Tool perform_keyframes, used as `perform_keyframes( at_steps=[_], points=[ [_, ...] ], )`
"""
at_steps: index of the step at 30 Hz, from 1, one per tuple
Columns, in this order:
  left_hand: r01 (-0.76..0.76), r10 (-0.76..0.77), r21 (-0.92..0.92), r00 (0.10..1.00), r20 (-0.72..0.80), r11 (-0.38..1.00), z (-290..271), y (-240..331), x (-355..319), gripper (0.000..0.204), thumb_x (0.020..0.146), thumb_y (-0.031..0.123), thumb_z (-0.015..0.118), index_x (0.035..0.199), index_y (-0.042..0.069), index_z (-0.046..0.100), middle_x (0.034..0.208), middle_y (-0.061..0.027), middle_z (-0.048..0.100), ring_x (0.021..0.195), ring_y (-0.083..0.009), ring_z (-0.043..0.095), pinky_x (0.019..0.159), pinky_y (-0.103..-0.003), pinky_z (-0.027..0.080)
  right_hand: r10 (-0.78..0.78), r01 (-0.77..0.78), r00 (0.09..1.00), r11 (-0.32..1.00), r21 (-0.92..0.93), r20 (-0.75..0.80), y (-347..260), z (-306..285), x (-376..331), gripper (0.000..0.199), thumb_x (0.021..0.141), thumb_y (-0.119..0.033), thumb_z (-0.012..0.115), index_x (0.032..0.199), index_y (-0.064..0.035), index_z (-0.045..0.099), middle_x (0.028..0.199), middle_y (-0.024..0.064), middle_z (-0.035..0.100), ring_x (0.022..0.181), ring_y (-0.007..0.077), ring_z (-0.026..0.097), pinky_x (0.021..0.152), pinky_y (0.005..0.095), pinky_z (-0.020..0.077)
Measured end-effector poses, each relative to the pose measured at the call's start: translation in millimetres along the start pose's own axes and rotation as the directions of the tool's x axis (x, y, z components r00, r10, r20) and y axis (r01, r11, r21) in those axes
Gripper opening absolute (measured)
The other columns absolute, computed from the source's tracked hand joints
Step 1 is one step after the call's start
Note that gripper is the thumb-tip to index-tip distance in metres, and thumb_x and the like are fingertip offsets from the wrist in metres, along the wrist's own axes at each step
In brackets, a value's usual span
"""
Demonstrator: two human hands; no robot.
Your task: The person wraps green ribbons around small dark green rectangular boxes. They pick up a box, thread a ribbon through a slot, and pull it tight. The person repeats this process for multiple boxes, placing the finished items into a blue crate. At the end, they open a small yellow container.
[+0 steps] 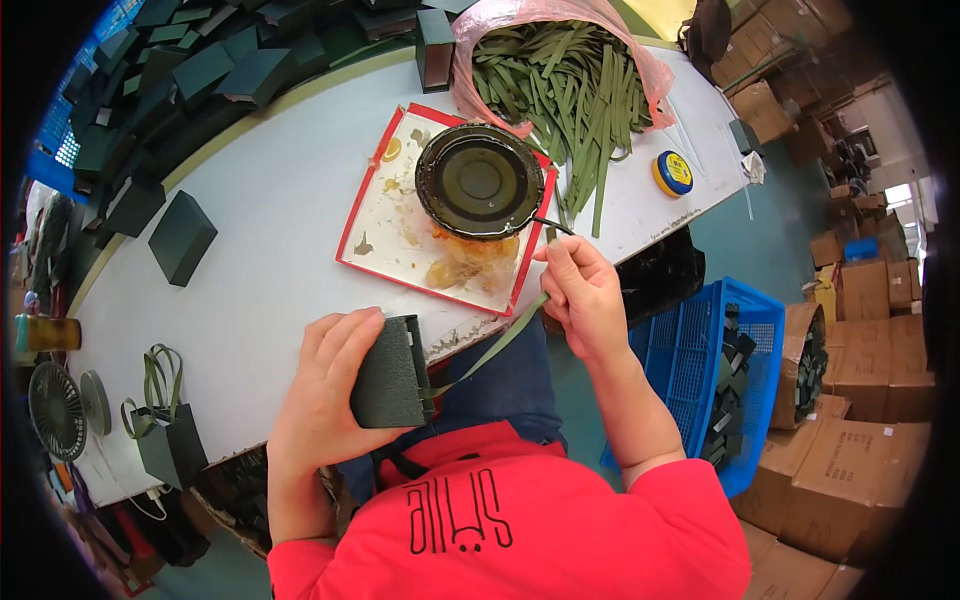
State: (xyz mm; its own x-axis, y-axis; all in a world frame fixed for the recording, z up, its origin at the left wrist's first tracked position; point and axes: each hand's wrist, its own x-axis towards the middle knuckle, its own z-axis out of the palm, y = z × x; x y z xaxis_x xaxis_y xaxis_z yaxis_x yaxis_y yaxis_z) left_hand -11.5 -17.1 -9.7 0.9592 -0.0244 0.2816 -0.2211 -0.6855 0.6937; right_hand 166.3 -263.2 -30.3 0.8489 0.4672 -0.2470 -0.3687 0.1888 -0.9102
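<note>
My left hand [335,375] is closed around a small dark green box [390,375], held just off the table's near edge. From the box's right side a green ribbon [500,345] runs up to my right hand [585,290], whose thumb and fingers pinch its far end. That hand is beside a round dark pot [480,180] of glossy liquid. A thin dark stick [552,225] reaches from the pot's rim toward my fingertips; whether they touch it I cannot tell. The pot stands on a white, red-rimmed tray [365,215] with amber smears.
A pink plastic bag [650,75] of loose green ribbons [560,80] lies behind the pot, near a round blue-and-yellow tin [673,174]. Dark green boxes [250,75] pile at the far left. A ribbon-handled box [172,448] and a fan [58,410] are left; a blue crate [755,400] stands right.
</note>
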Motion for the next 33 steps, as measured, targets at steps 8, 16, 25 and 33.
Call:
perform_keyframes(
  at_steps=[8,16,25,33],
  points=[
    [0.013,-0.013,0.013,0.999,0.047,1.000,3,2,3,0.104,0.052,0.015,0.092,0.144,0.003,0.045,0.137,-0.0175,0.053,0.123,-0.0403,0.049,0.103,-0.048,0.044,0.036,-0.037,0.999,0.998,-0.045,-0.027,-3,10,16,0.020,0.101,-0.024,0.063,0.094,-0.0055,0.064,0.060,-0.0112,0.039,0.046,-0.0013,0.026,0.042,0.0208,0.0168],
    [0.009,-0.010,0.017,0.999,0.034,1.000,3,0,1,0.105,0.051,0.016,0.093,0.144,0.004,0.044,0.137,-0.0180,0.052,0.123,-0.0405,0.049,0.103,-0.048,0.044,0.067,-0.067,0.998,0.998,-0.002,-0.010,-1,11,23,0.018,0.100,-0.022,0.064,0.090,-0.0066,0.063,0.059,-0.0110,0.040,0.045,-0.0010,0.026,0.041,0.0213,0.0164],
    [0.007,-0.007,-0.031,1.000,0.006,0.999,-1,-5,-1,0.107,0.050,0.015,0.093,0.144,0.004,0.044,0.138,-0.0176,0.053,0.124,-0.0397,0.049,0.104,-0.047,0.043,-0.095,0.097,0.995,0.993,0.066,-0.041,2,12,1,0.021,0.100,-0.024,0.062,0.089,-0.0057,0.061,0.061,-0.0078,0.042,0.047,0.0001,0.029,0.043,0.0205,0.0193],
    [-0.063,0.077,-0.210,0.995,0.058,0.976,-6,-6,7,0.107,0.052,0.019,0.092,0.145,0.004,0.042,0.140,-0.0167,0.053,0.125,-0.0395,0.049,0.105,-0.047,0.042,0.318,-0.241,0.871,0.941,-0.240,0.374,-11,38,-36,0.018,0.100,-0.020,0.064,0.090,-0.0052,0.065,0.071,-0.0083,0.055,0.061,-0.0017,0.042,0.053,0.0192,0.0298]
  ],
)
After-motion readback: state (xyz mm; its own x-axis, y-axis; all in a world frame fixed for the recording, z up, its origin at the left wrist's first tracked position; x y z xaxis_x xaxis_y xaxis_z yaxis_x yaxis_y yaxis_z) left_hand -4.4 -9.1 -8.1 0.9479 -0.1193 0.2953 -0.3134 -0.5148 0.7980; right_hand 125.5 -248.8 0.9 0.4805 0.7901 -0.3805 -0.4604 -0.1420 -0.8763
